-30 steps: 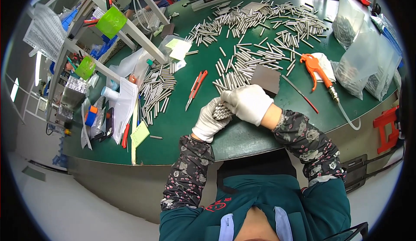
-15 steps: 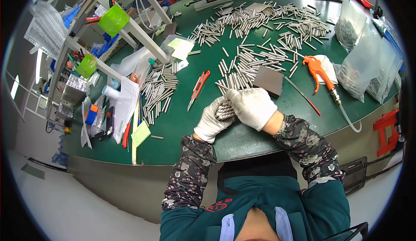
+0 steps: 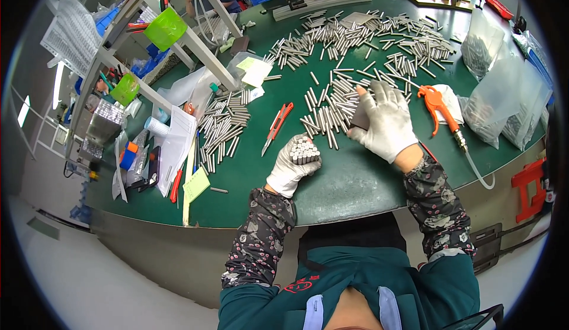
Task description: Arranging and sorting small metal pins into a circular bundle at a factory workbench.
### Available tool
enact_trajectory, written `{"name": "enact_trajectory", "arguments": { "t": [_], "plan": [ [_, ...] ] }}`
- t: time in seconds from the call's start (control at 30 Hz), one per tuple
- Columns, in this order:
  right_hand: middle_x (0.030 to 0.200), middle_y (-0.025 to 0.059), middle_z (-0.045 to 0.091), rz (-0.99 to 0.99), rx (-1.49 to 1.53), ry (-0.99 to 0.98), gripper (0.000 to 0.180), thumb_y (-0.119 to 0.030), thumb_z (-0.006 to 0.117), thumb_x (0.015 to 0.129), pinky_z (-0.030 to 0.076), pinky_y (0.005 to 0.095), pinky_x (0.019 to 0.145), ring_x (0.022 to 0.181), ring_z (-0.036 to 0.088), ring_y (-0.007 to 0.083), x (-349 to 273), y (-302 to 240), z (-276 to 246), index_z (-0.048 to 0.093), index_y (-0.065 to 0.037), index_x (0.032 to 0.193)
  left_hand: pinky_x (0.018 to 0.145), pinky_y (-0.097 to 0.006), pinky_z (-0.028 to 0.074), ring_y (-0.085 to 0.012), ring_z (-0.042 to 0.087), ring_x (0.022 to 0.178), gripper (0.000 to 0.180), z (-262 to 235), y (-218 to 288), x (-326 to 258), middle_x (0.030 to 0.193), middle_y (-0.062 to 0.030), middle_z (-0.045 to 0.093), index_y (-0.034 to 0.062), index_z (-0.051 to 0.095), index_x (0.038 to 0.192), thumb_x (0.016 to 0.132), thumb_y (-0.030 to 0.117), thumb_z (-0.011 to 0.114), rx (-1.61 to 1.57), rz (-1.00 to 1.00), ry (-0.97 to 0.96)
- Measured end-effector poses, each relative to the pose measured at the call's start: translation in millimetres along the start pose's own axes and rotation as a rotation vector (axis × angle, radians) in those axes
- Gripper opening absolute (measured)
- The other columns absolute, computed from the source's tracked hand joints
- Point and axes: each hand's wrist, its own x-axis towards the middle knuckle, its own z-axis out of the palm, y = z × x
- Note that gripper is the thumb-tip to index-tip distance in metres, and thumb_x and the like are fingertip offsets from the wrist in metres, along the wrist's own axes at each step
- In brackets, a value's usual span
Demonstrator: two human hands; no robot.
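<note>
Holding a bundle of metal pins [image 3: 306, 151] end-up, the left hand [image 3: 289, 169] is closed round its sides above the near part of the green table [image 3: 349, 196]. The right hand [image 3: 386, 126], to the right, has its fingers spread, partly covering a dark plate [image 3: 359, 118]; whether it touches the plate cannot be told. Risk one: the bundle appears restrained by one gloved hand only, so a slackened grip could let smooth pins slide out. Risk two: loose pins [image 3: 323, 118] lie just left of the plate; a sideways sweep could scatter them. Risk three: a utility knife [image 3: 277, 126] lies near the left hand, blade apparently exposed; a leftward reach could cut the glove.
</note>
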Motion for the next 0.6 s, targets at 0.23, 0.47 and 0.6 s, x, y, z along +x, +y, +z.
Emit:
{"name": "enact_trajectory", "arguments": {
  "t": [0.23, 0.47, 0.6],
  "plan": [
    [0.123, 0.0207, 0.042, 0.035, -0.08, -0.127, 0.07, -0.035, 0.067, 0.065, 0.024, 0.0501, 0.1, 0.119, 0.036, 0.0352, -13.9, 16.4, 22.4, 0.042, -0.012, 0.126, 0.052, -0.024, 0.044, -0.0136, 0.055, 0.064, 0.059, 3.6, 4.4, 0.4, 0.079, -0.0066, 0.057, 0.0052, 0.043, 0.113, 0.062, -0.008, 0.07, -0.02, -0.024, 0.037],
    [0.113, 0.0197, 0.047, -0.046, 0.412, -0.078, 0.064, -0.031, 0.065, 0.067, 0.038, 0.0418, 0.089, 0.102, 0.047, 0.0351, -19.6, -40.2, 0.6, 0.045, -0.01, 0.125, 0.054, -0.021, 0.046, -0.0098, 0.056, 0.068, 0.051, 3.7, 6.3, -3.8, 0.086, -0.0018, 0.06, 0.0062, 0.049, 0.11, 0.065, -0.009, 0.069, -0.031, -0.006, 0.054],
    [0.102, 0.0197, 0.05, -0.132, 0.362, 0.113, 0.059, -0.033, 0.063, 0.068, 0.041, 0.0414, 0.081, 0.093, 0.05, 0.0317, -23.2, -64.3, 10.4, 0.05, -0.011, 0.12, 0.056, -0.021, 0.046, -0.009, 0.055, 0.071, 0.053, 24.8, 14.6, 0.4, 0.09, 0.0, 0.059, 0.0063, 0.047, 0.114, 0.067, -0.008, 0.068, -0.037, 0.078, 0.066]
  ]
}}
